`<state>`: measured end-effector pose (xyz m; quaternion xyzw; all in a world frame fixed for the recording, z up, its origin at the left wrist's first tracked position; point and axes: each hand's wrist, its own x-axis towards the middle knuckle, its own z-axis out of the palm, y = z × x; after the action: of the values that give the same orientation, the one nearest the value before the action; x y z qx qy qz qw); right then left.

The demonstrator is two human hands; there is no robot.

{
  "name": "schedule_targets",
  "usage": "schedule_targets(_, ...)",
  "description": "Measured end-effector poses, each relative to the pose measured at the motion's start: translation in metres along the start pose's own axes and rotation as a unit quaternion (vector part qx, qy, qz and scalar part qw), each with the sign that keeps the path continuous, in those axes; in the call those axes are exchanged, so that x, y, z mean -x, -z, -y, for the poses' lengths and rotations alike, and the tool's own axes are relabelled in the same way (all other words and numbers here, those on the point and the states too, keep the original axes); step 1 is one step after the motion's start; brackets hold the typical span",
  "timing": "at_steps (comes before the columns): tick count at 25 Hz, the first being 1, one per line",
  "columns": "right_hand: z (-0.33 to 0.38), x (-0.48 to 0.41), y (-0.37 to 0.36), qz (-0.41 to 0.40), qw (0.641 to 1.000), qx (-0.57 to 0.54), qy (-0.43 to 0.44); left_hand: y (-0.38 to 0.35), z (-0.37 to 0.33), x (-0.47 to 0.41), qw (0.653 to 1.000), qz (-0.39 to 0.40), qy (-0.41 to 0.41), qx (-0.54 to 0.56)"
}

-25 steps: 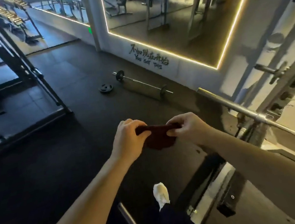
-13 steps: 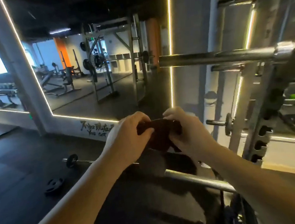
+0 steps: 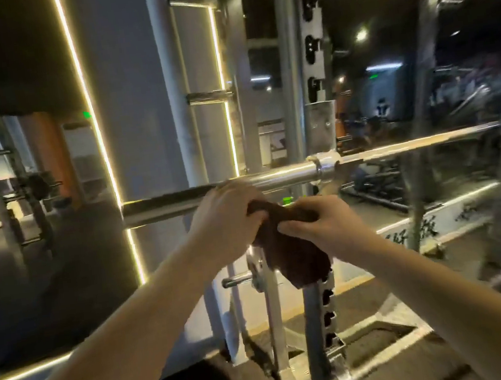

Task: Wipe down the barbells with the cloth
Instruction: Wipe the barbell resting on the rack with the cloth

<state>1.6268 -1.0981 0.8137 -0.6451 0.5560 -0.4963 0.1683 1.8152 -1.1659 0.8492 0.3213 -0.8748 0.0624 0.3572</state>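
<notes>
The long polished steel barbell (image 3: pixel 282 177) lies across the grey perforated steel rack upright (image 3: pixel 324 124), racked at its collar. Its long axis runs roughly from nine o'clock to three o'clock and rises a little toward three. The thick sleeve end sticks out on the nine o'clock side of the rack, and the thinner shaft carries on toward three o'clock.

Both hands are up just below the sleeve with the dark brown cloth (image 3: pixel 298 259) stretched between them. The left hand (image 3: pixel 228 224) has its fingers curled over the cloth's upper edge. The right hand (image 3: pixel 323 228) pinches the same edge just to the three o'clock side, thumb and fingers closed on the fabric. The rest of the cloth hangs loose toward six o'clock, in front of the lower part of the upright.

From the hands the bar lies at twelve o'clock, very near. The left hand is the nearer one. Its knuckles overlap the sleeve in this view, though I cannot tell whether they touch the metal. The right hand sits lower, clear of the bar, just to the nine o'clock side of the collar.

The cloth is not yet on the steel. I judge that the next move is to lift its held edge toward twelve o'clock, lay it over the sleeve, and then slide it along the nine-to-three line.
</notes>
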Motion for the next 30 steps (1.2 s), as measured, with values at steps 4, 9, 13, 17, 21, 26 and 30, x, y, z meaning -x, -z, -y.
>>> schedule_targets(4,-0.012,-0.005,0.008,-0.073,0.978,-0.159,-0.112,-0.022,0.007,-0.047,0.993,0.052,-0.087,0.059)
schedule_targets(9,-0.024,-0.036,0.017,-0.221,0.954,-0.159,-0.129,-0.036,0.034,-0.082,0.994,0.018,-0.102,-0.019)
schedule_targets(13,-0.031,-0.087,0.039,-0.297,0.949,0.084,0.061,-0.023,0.065,-0.105,0.988,0.013,-0.068,-0.136)
schedule_targets(17,-0.063,-0.124,0.03,-0.237,0.901,0.332,0.146,-0.013,0.093,-0.101,0.979,0.049,-0.032,-0.193)
schedule_targets(21,-0.044,-0.126,-0.031,-0.205,0.948,0.206,0.125,-0.009,0.11,-0.097,0.959,0.09,-0.039,-0.265)
schedule_targets(26,-0.062,-0.125,-0.014,-0.174,0.947,0.22,0.155,-0.015,0.119,-0.1,0.962,0.07,-0.061,-0.256)
schedule_targets(30,-0.044,-0.133,-0.038,-0.258,0.931,0.235,0.111,-0.016,0.12,-0.101,0.963,0.072,-0.079,-0.249)
